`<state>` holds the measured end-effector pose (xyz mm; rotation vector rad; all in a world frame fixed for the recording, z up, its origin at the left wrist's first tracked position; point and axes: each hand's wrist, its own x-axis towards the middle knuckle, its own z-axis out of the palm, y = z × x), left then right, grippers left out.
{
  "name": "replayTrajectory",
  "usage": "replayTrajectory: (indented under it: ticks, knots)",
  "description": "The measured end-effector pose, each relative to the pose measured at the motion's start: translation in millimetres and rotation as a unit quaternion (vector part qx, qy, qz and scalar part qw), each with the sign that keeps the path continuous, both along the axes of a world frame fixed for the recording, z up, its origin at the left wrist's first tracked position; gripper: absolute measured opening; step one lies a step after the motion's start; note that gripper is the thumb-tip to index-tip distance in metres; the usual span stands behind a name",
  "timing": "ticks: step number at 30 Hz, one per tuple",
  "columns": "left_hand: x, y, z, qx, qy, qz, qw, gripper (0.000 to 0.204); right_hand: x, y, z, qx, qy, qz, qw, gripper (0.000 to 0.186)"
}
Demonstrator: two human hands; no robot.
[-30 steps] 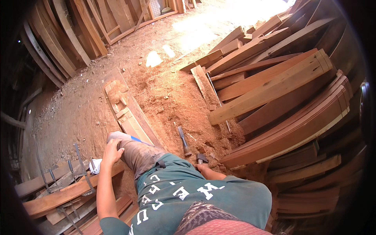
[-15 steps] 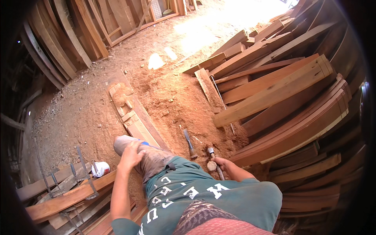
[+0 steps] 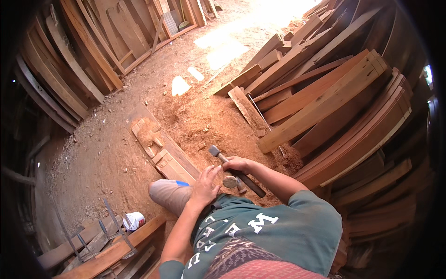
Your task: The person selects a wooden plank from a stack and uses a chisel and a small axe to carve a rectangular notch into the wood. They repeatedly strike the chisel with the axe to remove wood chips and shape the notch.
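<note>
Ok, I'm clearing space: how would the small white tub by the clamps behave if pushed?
The white tub looks plastic, so it's probably light for its size, though its contents are unclear. Its curved wall suggests it may roll if knocked over. Its neat round outline suggests fairly stiff sides.

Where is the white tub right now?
The white tub is at the lower left of the head view, beside the metal clamps and a wooden board.

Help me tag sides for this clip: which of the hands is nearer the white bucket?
Left. The left hand is to the right of the white bucket and higher in the picture; the right hand is farther right, gripping a dark-handled tool.
</note>
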<state>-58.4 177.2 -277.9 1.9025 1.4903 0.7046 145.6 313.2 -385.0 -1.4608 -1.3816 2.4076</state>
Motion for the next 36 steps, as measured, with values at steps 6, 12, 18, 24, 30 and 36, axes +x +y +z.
replayTrajectory:
  ticks: [6, 12, 18, 24, 30, 36]
  knots:
    - [-0.8, 18.1, -5.5, 0.151, -0.008, 0.070, 0.986, 0.080, -63.7, 7.2, 65.4, -0.025, 0.110, -0.007, 0.994, 0.022]
    - [-15.2, 22.8, -8.6, 0.226, -0.011, 0.095, 0.969, 0.074, -84.6, 6.1, 84.2, -0.047, 0.163, -0.016, 0.985, 0.026]
    - [-34.0, 40.8, -6.8, 0.193, -0.099, 0.085, 0.973, 0.055, -94.0, 9.3, 85.3, 0.010, 0.165, -0.050, 0.985, 0.026]
    - [-88.5, 54.1, -9.8, 0.056, -0.299, 0.326, 0.895, 0.024, -89.7, 20.1, 95.1, 0.286, 0.029, -0.115, 0.951, 0.046]
    - [-151.0, 64.9, 28.2, 0.114, -0.492, 0.444, 0.740, 0.021, -90.4, 16.5, 81.1, 0.266, 0.009, -0.148, 0.952, 0.054]
    - [-174.1, 58.3, 63.3, 0.163, -0.569, 0.453, 0.667, 0.019, -104.9, -5.1, 50.4, 0.225, 0.049, -0.144, 0.962, 0.046]
